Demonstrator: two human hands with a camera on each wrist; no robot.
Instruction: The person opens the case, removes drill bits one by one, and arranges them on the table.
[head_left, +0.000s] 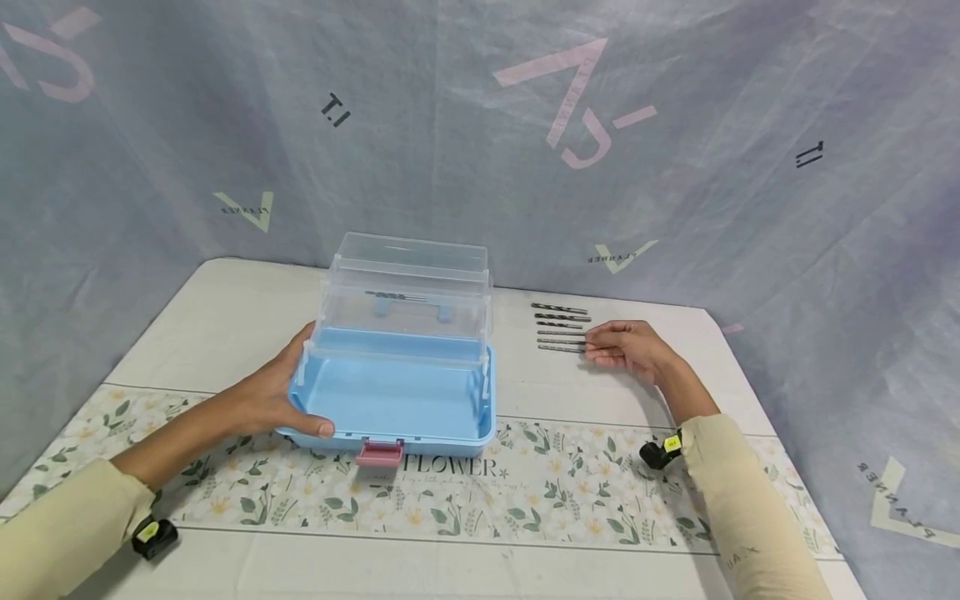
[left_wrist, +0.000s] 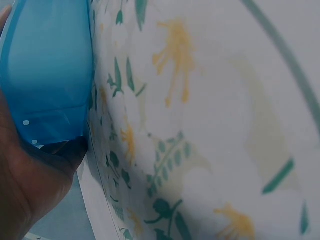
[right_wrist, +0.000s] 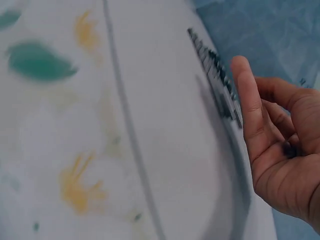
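Observation:
A light-blue plastic case (head_left: 397, 396) with a pink latch (head_left: 380, 452) stands with its clear lid (head_left: 408, 283) raised. My left hand (head_left: 281, 396) grips the case's left end, thumb over the front rim. The left wrist view shows the same hand (left_wrist: 37, 175) around the blue end wall. To the right, several metal drill bits (head_left: 561, 317) lie side by side in a column. My right hand (head_left: 628, 346) has its fingertips at the right ends of the lower, thinner bits. A small dark spot shows in its palm (right_wrist: 270, 175); whether it pinches a bit I cannot tell.
More dark bits (head_left: 396, 296) show through the clear lid. A white table cover with a flowered band (head_left: 585, 492) lies under everything. A grey printed cloth (head_left: 450, 125) hangs behind the table and along its sides.

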